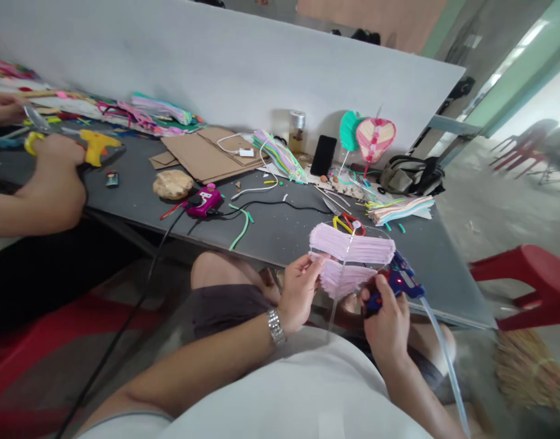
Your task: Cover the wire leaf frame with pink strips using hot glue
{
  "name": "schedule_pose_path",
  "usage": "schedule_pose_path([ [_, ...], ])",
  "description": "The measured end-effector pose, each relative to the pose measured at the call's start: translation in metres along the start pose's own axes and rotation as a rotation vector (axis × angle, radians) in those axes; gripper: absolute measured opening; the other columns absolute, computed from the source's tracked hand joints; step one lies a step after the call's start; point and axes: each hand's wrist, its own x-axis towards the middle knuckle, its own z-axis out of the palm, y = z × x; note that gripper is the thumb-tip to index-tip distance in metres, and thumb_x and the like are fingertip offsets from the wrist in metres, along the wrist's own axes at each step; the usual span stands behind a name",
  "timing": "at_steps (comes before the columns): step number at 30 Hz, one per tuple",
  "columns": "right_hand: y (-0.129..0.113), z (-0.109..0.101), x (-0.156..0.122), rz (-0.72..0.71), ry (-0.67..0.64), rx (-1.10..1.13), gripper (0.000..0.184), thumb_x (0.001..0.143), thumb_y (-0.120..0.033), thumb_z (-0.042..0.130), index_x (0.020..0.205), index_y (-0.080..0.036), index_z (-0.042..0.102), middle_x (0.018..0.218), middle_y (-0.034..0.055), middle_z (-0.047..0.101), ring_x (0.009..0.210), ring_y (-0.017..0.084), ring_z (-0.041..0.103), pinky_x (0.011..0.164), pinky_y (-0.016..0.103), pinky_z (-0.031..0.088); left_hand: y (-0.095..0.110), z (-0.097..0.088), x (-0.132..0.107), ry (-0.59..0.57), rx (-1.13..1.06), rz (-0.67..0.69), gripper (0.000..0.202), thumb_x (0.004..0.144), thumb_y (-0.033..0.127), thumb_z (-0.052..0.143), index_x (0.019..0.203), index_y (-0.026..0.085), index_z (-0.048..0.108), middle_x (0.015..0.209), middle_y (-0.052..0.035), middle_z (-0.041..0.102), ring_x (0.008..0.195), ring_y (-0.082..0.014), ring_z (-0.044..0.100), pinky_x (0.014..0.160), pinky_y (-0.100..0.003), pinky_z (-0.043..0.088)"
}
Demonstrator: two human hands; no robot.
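1. A pink fan-shaped piece (350, 259), built of layered strips on a thin clear stick, is held in the air just in front of the near edge of the grey table (284, 235), above the person's lap.
2. Its left edge is pinched between the thumb and fingers of the left hand (300, 292), on whose wrist a metal watch (275, 326) is worn.
3. A blue glue gun (398, 281) is gripped by the right hand (389, 317), the fingers being wrapped closed around its handle; its nozzle is set against the piece's lower right side.
4. Red-and-yellow scissors (350, 222) are seen on the table just behind the piece.
5. Farther left, a magenta glue gun (204, 201) is laid down with its black cord.
6. At far left, a yellow glue gun (97, 146) lies beside a co-worker's hand (55, 164).
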Motion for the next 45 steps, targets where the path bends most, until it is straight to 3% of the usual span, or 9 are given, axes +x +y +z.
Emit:
schedule_pose_path([
  [4,-0.018,-0.022,0.003,-0.077,0.118,0.042,0.022,0.087,-0.039,0.070,0.100,-0.022,0.064,0.079,-0.0007,0.067,0.054,0.010,0.053,0.049,0.023,0.044,0.012,-0.002,0.016,0.023,0.071,0.075,0.038,0.067,0.048,0.085,0.076,0.013,0.074,0.066,-0.0011,0.066,0.058,-0.0093,0.053,0.055,-0.020,0.041],
  [7,-0.034,-0.031,0.001,-0.121,-0.069,-0.194,0.027,0.083,-0.042,0.075,0.096,-0.018,0.070,0.076,0.0019,0.069,0.056,0.011,0.056,0.052,0.024,0.046,0.016,-0.003,0.020,0.037,0.094,0.092,0.035,0.068,0.045,0.084,0.074,0.013,0.073,0.068,-0.0019,0.068,0.060,-0.0106,0.055,0.056,-0.021,0.042],
  [11,-0.046,-0.022,-0.004,-0.028,-0.311,-0.485,0.039,0.079,-0.054,0.077,0.087,-0.016,0.074,0.069,0.0046,0.071,0.052,0.014,0.056,0.047,0.025,0.047,0.013,0.001,0.012,0.023,0.106,0.041,0.029,0.071,0.041,0.080,0.075,0.013,0.073,0.070,-0.0023,0.069,0.059,-0.0109,0.056,0.055,-0.021,0.043],
  [17,-0.057,0.001,-0.002,-0.068,-0.474,-0.635,0.051,0.080,-0.068,0.070,0.081,-0.017,0.074,0.057,0.0016,0.063,0.048,0.014,0.052,0.043,0.026,0.045,0.012,0.001,0.006,-0.013,0.127,0.029,0.023,0.073,0.036,0.076,0.073,0.014,0.070,0.066,-0.0004,0.065,0.057,-0.0099,0.053,0.055,-0.021,0.042],
  [22,-0.059,0.004,0.003,-0.073,-0.534,-0.668,0.046,0.084,-0.062,0.069,0.086,-0.017,0.073,0.066,0.0037,0.068,0.053,0.016,0.057,0.047,0.026,0.049,0.010,-0.002,0.010,-0.002,0.154,0.082,0.015,0.072,0.029,0.072,0.074,0.015,0.067,0.067,0.0007,0.063,0.060,-0.0108,0.053,0.057,-0.021,0.042],
  [29,-0.059,0.010,0.003,-0.094,-0.529,-0.682,0.041,0.085,-0.057,0.070,0.076,-0.017,0.067,0.055,0.0002,0.059,0.047,0.013,0.048,0.042,0.024,0.042,0.015,0.000,0.007,0.014,0.142,0.107,0.013,0.073,0.028,0.067,0.073,0.016,0.063,0.067,0.0016,0.061,0.060,-0.0105,0.051,0.057,-0.021,0.041],
  [34,-0.058,0.009,0.001,-0.068,-0.520,-0.628,0.040,0.083,-0.057,0.073,0.073,-0.018,0.068,0.050,-0.0022,0.052,0.045,0.012,0.043,0.042,0.025,0.039,0.011,0.002,0.004,0.016,0.010,0.038,0.015,0.073,0.030,0.068,0.071,0.016,0.062,0.065,0.0019,0.059,0.058,-0.0105,0.052,0.057,-0.021,0.041],
  [38,-0.053,0.001,0.004,-0.051,-0.476,-0.639,0.040,0.082,-0.056,0.074,0.075,-0.016,0.069,0.054,-0.0009,0.056,0.050,0.012,0.048,0.047,0.025,0.041,0.009,0.005,0.003,0.028,-0.093,0.025,0.015,0.073,0.031,0.071,0.073,0.017,0.065,0.068,0.0016,0.063,0.060,-0.0103,0.054,0.059,-0.021,0.043],
  [45,-0.048,-0.007,0.007,-0.011,-0.514,-0.636,0.040,0.085,-0.055,0.073,0.080,-0.015,0.071,0.059,0.0002,0.060,0.052,0.012,0.050,0.050,0.025,0.042,0.011,0.013,0.004,0.070,-0.087,0.004,0.023,0.071,0.037,0.075,0.069,0.016,0.065,0.066,-0.0008,0.066,0.058,-0.0119,0.057,0.057,-0.023,0.045],
])
